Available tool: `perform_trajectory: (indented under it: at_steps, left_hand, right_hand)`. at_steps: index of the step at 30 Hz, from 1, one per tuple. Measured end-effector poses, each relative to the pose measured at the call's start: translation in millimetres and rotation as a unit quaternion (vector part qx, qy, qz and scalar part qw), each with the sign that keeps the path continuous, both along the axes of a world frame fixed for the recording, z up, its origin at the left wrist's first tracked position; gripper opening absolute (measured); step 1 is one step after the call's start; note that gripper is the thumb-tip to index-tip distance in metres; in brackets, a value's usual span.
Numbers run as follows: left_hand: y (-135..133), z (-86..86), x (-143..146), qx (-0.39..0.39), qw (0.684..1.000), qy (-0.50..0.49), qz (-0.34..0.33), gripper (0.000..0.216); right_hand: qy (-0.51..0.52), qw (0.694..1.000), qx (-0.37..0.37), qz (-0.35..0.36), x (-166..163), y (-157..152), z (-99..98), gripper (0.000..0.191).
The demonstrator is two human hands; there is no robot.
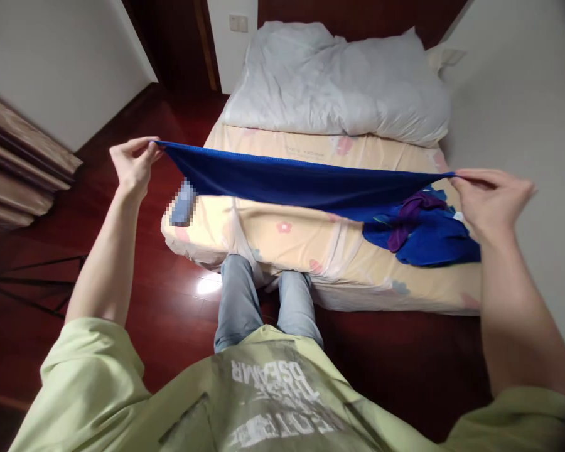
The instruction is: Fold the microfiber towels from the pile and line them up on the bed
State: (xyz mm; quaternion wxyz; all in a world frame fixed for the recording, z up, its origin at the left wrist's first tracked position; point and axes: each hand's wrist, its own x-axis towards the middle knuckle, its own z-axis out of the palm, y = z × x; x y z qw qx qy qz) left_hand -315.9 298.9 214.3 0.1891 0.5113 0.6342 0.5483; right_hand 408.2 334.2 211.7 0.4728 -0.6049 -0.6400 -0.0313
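Observation:
A blue cloth [282, 179] is stretched wide between my two hands above the bed, its upper edge nearly straight and its lower part sagging. My left hand [135, 162] pinches one end corner between thumb and fingers. At the other end, my right hand [494, 194] pinches the opposite corner. Beneath and beside my right hand lies a crumpled pile of blue fabric [437, 238] with a purple piece [412, 216] on top. Part of that pile is hidden behind the stretched cloth and my right forearm.
The bed [282, 245] has a cream flower-patterned cover and a bulky white quilt [339, 81] at its far end. A pixelated bluish item [183, 204] lies on its left corner. Curtains [19, 163] and thin black stand legs [37, 282] are on the left. My legs touch the bed's near edge.

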Motion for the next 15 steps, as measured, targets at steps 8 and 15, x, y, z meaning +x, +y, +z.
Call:
perform_trajectory:
  at_steps: [8, 15]
  left_hand:
    - [-21.2, -110.1, -13.5, 0.022, 0.974, 0.223, 0.0, 0.042]
    - [-51.8, -250.8, -15.7, -0.208, 0.943, 0.258, -0.031, 0.017]
  right_hand:
    - [0.057, 0.994, -0.083, 0.031, -11.0, -18.6, -116.3, 0.011]
    - [0.094, 0.946, -0.306, 0.049, -42.4, -72.3, -273.2, 0.021]
